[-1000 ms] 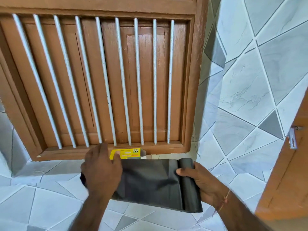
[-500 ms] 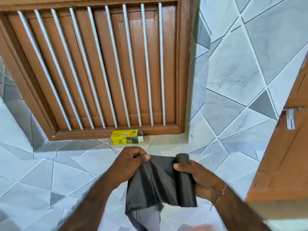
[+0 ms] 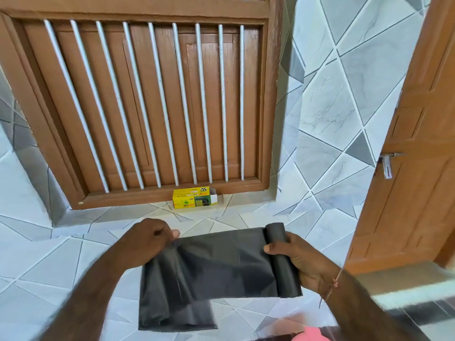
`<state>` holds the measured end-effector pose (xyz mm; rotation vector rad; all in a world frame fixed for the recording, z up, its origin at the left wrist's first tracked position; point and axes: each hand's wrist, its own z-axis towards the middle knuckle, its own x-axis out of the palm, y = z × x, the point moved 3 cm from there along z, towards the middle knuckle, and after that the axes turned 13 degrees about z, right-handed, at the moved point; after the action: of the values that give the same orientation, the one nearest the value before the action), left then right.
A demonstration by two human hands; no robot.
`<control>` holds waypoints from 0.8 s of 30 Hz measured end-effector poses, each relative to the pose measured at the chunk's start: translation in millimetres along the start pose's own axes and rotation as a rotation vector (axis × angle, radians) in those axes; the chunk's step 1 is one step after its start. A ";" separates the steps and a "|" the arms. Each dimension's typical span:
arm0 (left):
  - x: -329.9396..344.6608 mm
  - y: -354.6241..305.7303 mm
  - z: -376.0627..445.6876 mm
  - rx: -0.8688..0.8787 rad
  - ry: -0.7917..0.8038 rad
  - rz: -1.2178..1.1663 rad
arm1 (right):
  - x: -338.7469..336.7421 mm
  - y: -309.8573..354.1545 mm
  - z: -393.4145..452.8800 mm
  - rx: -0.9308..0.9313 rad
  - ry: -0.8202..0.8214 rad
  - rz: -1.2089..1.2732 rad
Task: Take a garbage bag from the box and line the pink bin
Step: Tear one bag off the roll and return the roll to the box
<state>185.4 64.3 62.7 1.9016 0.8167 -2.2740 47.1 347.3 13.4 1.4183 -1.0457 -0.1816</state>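
Observation:
A roll of black garbage bags [image 3: 282, 262] is held in front of me, partly unrolled. My right hand [image 3: 302, 260] grips the rolled part at its right end. My left hand [image 3: 147, 238] pinches the top left corner of the unrolled bag [image 3: 211, 264], whose free end hangs down below it. The small yellow box [image 3: 194, 197] stands on the tiled ledge under the barred wooden window, its right flap open. A sliver of the pink bin [image 3: 311, 334] shows at the bottom edge, mostly out of frame.
A brown wooden window with white bars [image 3: 152, 104] fills the wall ahead. An open wooden door [image 3: 416, 148] with a metal handle [image 3: 387, 164] stands at the right. Grey patterned tiles cover wall and ledge [image 3: 44, 244]. A blurred striped object [image 3: 418, 306] lies at bottom right.
My hands moved apart, stretching the bag flat between them after it had been bunched. More of the bag now hangs unrolled, and the view tilted down to show the pink bin's edge.

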 end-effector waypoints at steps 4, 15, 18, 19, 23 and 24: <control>12.1 -44.5 -13.8 0.076 -0.092 -0.320 | 36.9 10.9 -14.4 -0.025 0.131 -0.110; 29.1 -105.5 -16.7 0.232 0.116 -0.806 | 27.0 52.7 -15.0 -0.008 0.152 -0.081; 14.4 -113.3 -10.7 0.292 0.053 -0.590 | 12.1 45.9 -12.6 0.017 0.085 -0.004; 12.0 -114.0 -9.2 0.295 0.041 -0.536 | 6.5 42.3 -11.6 0.026 0.061 0.015; 8.6 -105.5 -7.7 0.266 0.029 -0.437 | -3.0 32.3 -11.9 0.046 0.015 0.032; 8.1 -101.9 -8.2 0.251 0.019 -0.419 | -4.3 31.0 -11.8 0.046 0.014 0.037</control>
<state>152.4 157.5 90.2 2.0108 1.0642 -2.7179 38.2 365.4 40.1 1.4388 -1.0697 -0.1214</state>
